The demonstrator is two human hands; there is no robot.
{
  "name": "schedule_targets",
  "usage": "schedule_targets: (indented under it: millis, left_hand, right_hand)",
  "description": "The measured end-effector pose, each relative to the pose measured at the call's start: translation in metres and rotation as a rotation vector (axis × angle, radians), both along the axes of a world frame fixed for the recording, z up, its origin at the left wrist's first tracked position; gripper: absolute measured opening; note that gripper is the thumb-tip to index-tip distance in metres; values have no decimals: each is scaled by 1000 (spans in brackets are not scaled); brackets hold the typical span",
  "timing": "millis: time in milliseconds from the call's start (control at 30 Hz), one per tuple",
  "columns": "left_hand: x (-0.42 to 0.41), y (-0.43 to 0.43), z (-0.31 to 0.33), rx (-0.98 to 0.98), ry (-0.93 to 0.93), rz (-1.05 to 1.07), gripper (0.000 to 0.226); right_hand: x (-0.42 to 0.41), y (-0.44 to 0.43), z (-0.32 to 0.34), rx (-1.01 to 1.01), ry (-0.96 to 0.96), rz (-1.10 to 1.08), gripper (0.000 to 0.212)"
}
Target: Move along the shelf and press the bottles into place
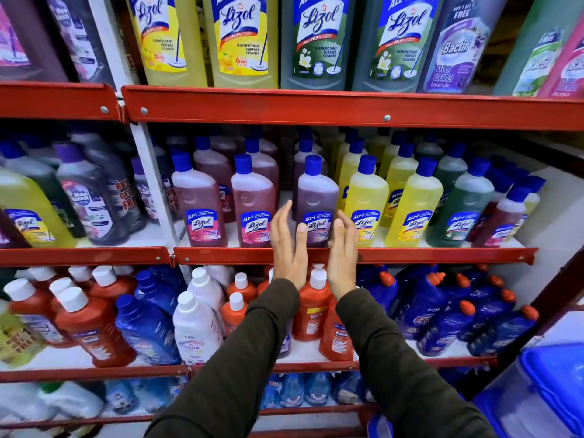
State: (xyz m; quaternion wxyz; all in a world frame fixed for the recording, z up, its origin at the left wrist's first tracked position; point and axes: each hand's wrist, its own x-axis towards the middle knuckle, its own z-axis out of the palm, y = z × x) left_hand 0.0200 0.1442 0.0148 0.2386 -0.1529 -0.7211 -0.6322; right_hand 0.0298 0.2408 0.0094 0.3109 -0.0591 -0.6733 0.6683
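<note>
Middle shelf, going left to right: two pink Lizol bottles [202, 203] [253, 205] stand at roughly 9 o'clock from the hands, upright, blue caps on, just beside each other.

Left hand [289, 248] is raised in front of the red shelf lip [410, 255], palm facing inward, fingers straight and released, gripping nothing. Its thumb overlaps the lower left of the purple Lizol bottle's [317, 191] label in view; can't tell if it actually touches. Slight motion blur on the fingertips.

Purple Lizol bottle sits at 12 o'clock, between the two hands, upright at the front edge of the middle shelf, blue cap on, a gap on the shelf to its left.

Right hand [343, 248] mirrors the left: palm inward, fingers straight and loose, holding nothing, just beside the bottle's lower right. Contact unclear here too.

At 3 o'clock: yellow Lizol bottles [366, 200], then green ones [463, 210], all upright in rows.

Below the hands, at 6 o'clock, orange bottles with white caps [311, 308] on the next shelf, partly hidden by the dark green sleeves [252, 358].
</note>
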Motion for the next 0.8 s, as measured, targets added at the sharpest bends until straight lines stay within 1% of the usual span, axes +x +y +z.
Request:
schedule_targets:
  millis: [67, 133, 200, 233, 267, 333, 400, 467, 500, 600, 667, 700, 800]
  left_hand:
    - [0, -14, -1, 6, 117, 162, 53]
    - [-3, -27, 2, 49, 161, 269, 54]
    - [-8, -41, 5, 71, 130, 316, 59]
    - [-11, -48, 6, 83, 85, 321, 63]
    - [-14, -54, 6, 110, 16, 300, 68]
    - [-19, -67, 8, 184, -131, 186, 75]
    - [-25, -80, 7, 234, -240, 57, 73]
    - [-31, -87, 2, 258, -309, -18, 65]
    - [-32, -89, 2, 259, -330, -39, 64]
    - [-21, -87, 13, 225, -304, -81, 75]
    - [-16, -83, 19, 210, -289, -100, 73]
    - [-15, -83, 19, 210, -281, -99, 72]
    - [-17, -82, 17, 197, -279, -79, 66]
  right_hand:
    - [5, -15, -1, -12, 89, -69, 51]
    - [7, -31, -2, 21, 117, -37, 45]
    - [3, -49, -1, 83, 86, 53, 42]
    - [0, -57, 0, 97, 56, 118, 43]
    - [-3, -63, 1, 104, 22, 189, 46]
    - [-7, -74, 7, 130, -57, 300, 48]
    - [-12, -81, 9, 119, -126, 370, 49]
    - [-16, -83, 8, 78, -154, 394, 53]
    - [-17, -84, 7, 57, -165, 402, 58]
    - [-16, -82, 8, -18, -169, 428, 68]
    - [-16, -80, 9, -45, -150, 414, 75]
    - [-17, -79, 9, -42, -144, 412, 75]
    - [-20, -77, 6, -23, -151, 427, 58]
